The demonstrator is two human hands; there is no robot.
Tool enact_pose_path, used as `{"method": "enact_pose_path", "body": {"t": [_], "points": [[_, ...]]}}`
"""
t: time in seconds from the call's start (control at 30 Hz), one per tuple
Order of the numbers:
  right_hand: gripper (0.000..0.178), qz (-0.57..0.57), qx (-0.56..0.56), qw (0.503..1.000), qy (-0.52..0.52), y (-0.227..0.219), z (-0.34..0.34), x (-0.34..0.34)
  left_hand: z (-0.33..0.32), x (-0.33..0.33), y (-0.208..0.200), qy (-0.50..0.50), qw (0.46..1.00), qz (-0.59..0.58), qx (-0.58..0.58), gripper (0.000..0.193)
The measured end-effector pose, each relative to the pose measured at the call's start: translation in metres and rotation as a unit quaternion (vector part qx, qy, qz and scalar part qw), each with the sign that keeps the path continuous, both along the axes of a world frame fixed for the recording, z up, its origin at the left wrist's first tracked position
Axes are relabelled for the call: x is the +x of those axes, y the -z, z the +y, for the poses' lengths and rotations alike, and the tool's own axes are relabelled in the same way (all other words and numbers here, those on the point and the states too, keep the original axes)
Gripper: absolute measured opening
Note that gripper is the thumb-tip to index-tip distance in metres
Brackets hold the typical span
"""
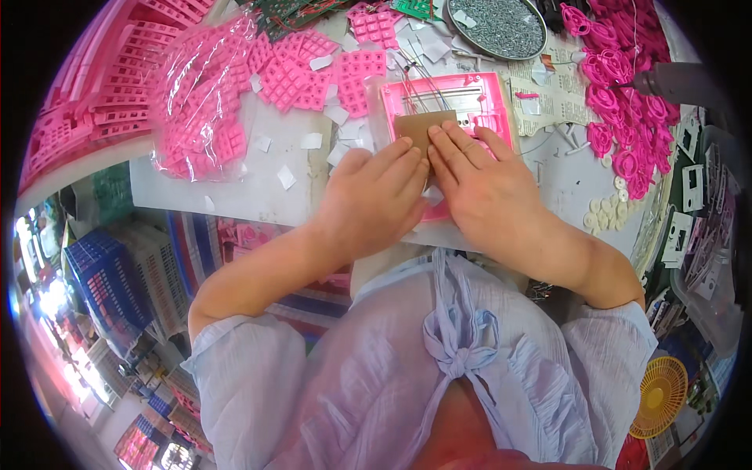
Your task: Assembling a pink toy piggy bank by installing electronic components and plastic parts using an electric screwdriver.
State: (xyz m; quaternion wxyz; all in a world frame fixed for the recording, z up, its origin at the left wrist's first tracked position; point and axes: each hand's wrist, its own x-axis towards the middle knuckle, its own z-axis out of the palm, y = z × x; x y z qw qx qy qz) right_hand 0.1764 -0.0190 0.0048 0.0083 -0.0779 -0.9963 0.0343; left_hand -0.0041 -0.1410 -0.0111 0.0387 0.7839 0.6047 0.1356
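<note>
- Brown, flat, rectangular board [415, 127]: located at the upper centre of the frame, lying over the bright pink, shallow plastic housing [501, 94]. The hands cover its lower part, so its full outline cannot be told.
- Right hand [493, 184]: unclenched, palm down, fingers extended across the board's right side. The spread fingers appear to distribute light pressure and keep the board from shifting.
- Left hand [376, 188]: unclenched, fingers extended together, tips on the board's left side. It seems to steady that side opposite the right hand. Neither hand shows a closed grasp; contact beneath the fingers is hidden.
- Pink housing: rests on the white worktable [580, 168], directly before the person, probably so both hands reach it equally.
- Thin, multicoloured wires [423, 78]: extend above the board toward the top of the frame, apparently laid away from the fingers.
- Pink, grid-patterned keypad pieces [360, 78]: loose, left of the housing, presumably for short reach. More fill a clear plastic bag [200, 110] at upper left, which likely prevents scattering.
- Small, silvery metal fasteners [497, 27]: heaped in a round, rimmed tray at top right of centre, likely to stop them rolling.
- Bright pink, coiled cord bundles [619, 102]: piled at upper right, seemingly coiled to avoid tangling.
- Small, off-white, round pieces [603, 213]: grouped near the table's edge, below the cords.
</note>
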Motion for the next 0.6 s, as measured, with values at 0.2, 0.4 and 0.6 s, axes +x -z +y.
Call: {"method": "enact_pose_path", "body": {"t": [0.2, 0.4, 0.6], "points": [[0.049, 0.025, -0.028, 0.999, 0.009, 0.001, 0.002, 0.003, -0.001, -0.005, 0.0, -0.004, 1.0, -0.013, 0.013, 0.043], [0.053, 0.09, -0.147, 0.984, 0.041, 0.012, 0.009, 0.024, 0.0, 0.0, 0.018, 0.02, 0.993, -0.119, 0.014, 0.043], [0.05, 0.1, -0.187, 0.974, 0.085, 0.01, 0.005, 0.048, 0.012, 0.011, 0.014, 0.055, 0.993, -0.105, 0.013, 0.04]]}}
